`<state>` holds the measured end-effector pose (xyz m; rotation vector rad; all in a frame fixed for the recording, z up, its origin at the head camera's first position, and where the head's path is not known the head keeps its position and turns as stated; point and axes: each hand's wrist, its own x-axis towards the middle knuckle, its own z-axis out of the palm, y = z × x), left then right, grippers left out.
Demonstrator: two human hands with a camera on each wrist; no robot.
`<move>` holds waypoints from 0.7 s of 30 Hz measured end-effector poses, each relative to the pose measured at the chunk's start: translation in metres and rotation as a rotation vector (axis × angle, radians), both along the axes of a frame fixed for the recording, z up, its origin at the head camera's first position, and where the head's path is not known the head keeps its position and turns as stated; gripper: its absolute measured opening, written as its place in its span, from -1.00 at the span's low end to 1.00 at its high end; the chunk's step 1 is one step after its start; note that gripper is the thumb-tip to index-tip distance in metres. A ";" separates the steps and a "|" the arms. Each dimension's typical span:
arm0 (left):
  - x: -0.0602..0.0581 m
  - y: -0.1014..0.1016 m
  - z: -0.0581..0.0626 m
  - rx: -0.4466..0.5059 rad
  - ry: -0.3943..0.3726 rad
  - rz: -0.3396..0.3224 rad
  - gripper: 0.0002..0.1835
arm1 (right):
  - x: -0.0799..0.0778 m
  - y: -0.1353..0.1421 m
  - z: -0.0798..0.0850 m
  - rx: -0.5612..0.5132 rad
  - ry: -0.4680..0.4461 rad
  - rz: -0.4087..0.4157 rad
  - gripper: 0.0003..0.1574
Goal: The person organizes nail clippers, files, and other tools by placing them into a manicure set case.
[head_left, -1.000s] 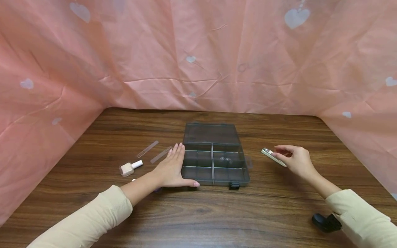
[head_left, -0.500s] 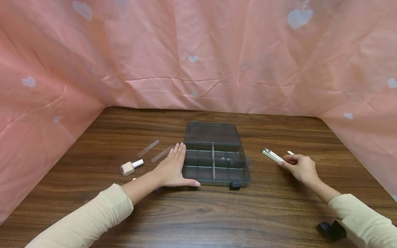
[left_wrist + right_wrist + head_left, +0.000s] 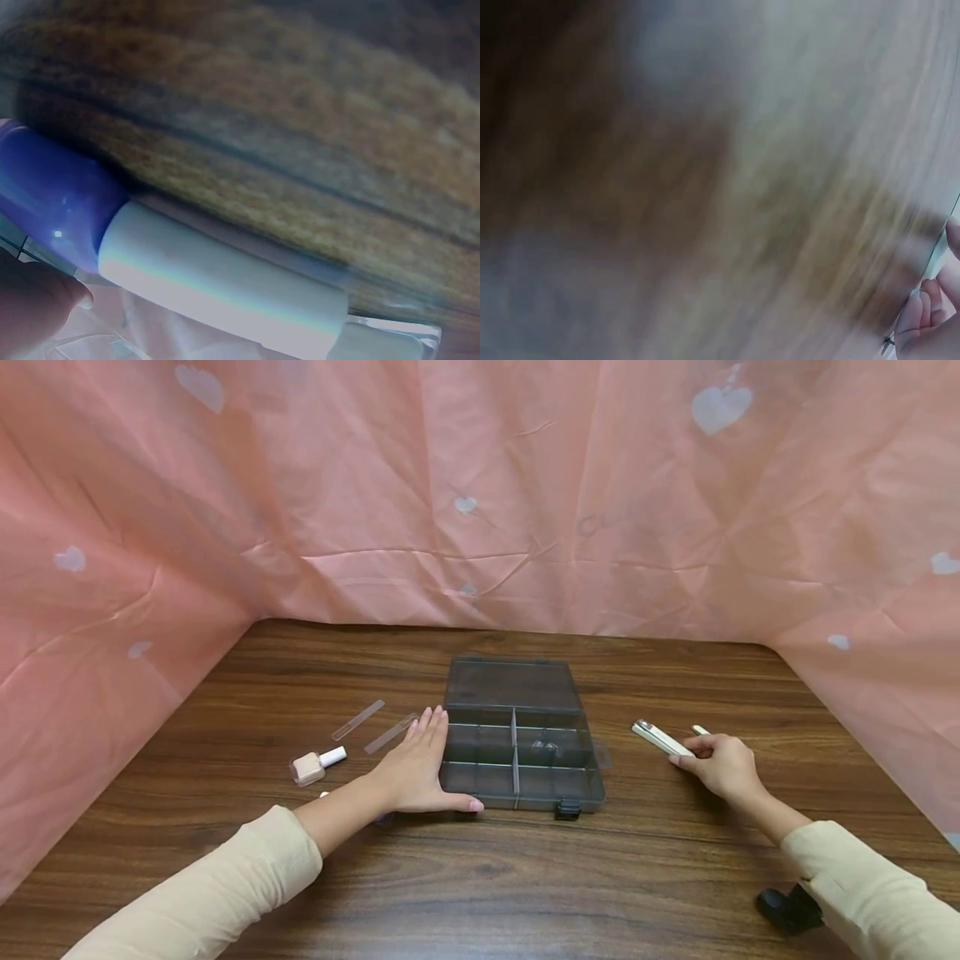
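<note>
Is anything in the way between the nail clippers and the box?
Nothing visible blocks the way: wooden table lies between the nail clippers, held in the right hand, and the box. Only the box's see-through side tab pokes out there. The lid is open.

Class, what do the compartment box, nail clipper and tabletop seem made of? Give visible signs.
Compartment box: probably smooth plastic; dark, see-through walls. Nail clipper: seemingly metal at the head, which gleams silvery; the pale body could be plastic or coated metal. Tabletop: wood or wood-look laminate, slightly glossy; brown grain, soft reflections.
</note>
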<state>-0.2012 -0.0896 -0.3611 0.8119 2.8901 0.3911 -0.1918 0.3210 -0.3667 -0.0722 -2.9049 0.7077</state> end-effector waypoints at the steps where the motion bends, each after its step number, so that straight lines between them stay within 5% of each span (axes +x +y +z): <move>1: 0.000 0.000 0.000 -0.001 0.000 0.002 0.37 | 0.000 0.000 0.000 0.002 0.007 0.003 -0.62; 12: -0.001 0.001 -0.003 -0.009 -0.010 0.003 0.37 | 0.000 0.004 0.007 0.026 -0.028 0.034 -0.67; 21: -0.002 0.000 -0.005 0.008 -0.010 0.007 0.37 | 0.000 0.000 0.012 0.043 0.033 0.100 -0.75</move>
